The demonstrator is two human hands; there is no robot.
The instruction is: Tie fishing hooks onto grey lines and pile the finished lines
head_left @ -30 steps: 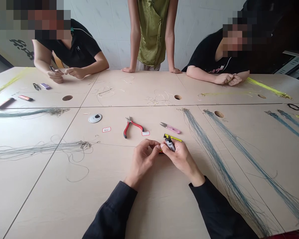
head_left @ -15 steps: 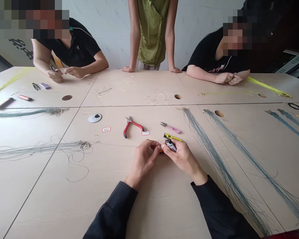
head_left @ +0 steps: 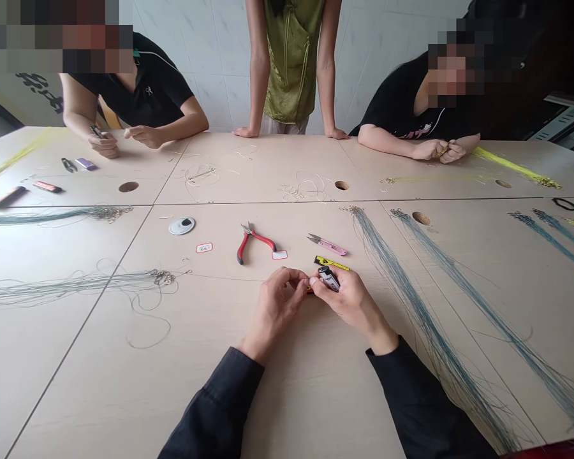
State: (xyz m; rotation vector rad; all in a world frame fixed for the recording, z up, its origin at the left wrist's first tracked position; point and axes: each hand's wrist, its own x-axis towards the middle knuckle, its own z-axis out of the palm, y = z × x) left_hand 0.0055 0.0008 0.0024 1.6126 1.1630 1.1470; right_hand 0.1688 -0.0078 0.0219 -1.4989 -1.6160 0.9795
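From across the room, the person's two hands work close together near the middle of the desk (head_left: 100, 382). The left hand (head_left: 273, 311) is nearly closed, its thumb and forefinger (head_left: 294, 278) pinched and almost meeting the right hand's fingers. Whatever it pinches is too fine to make out, though a thin line (head_left: 224, 280) runs across the desk toward it. The right hand (head_left: 351, 303) is curled around a black-and-silver lighter (head_left: 328, 278), which sits at its fingertips, just above a yellow strip (head_left: 331, 264) that partly shows past the hands. Whether the lighter is lifted off the desk is hard to tell.

Fine work like this seems best done with the wrists low and the fingertips close, so the line cannot slip. Just ahead lie red-handled pliers (head_left: 251, 245) and pink snips (head_left: 326, 245), both within easy reach. Long bundles of blue-grey line (head_left: 425, 319) stretch along the right, while a co-worker's hands (head_left: 440, 151) pinch something small across the desk.
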